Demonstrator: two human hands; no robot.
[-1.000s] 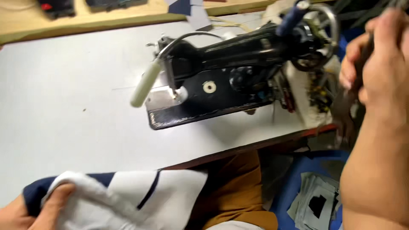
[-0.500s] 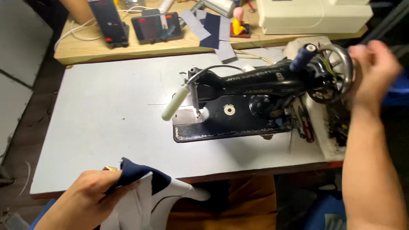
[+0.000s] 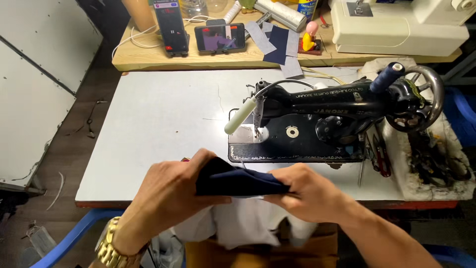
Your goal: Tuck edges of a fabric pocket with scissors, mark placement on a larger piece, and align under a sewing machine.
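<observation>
Both hands grip 1 folded navy fabric piece (image 3: 238, 181); left hand (image 3: 173, 191) and right hand (image 3: 307, 191) pinch opposite ends, closed, fold flat; black sewing machine (image 3: 317, 124) just beyond on desk (image 3: 158, 119).

Two lit phone screens (image 3: 219, 38) on wooden shelf (image 3: 148, 59)

The left hand (image 3: 171, 196) and right hand (image 3: 310, 193) are covering most of the navy cloth (image 3: 238, 182), so its shape is staying unclear. The white cloth (image 3: 243, 223) beneath is disappearing behind the wrists, and the picture's lower edge is cutting off both forearms. The top edge is slicing the white sewing machine (image 3: 396, 25) and the bottles beside it. The right edge is cropping the blue bin (image 3: 461, 116). The clutter in the foam tray (image 3: 436, 164) is looking too small to identify.
</observation>
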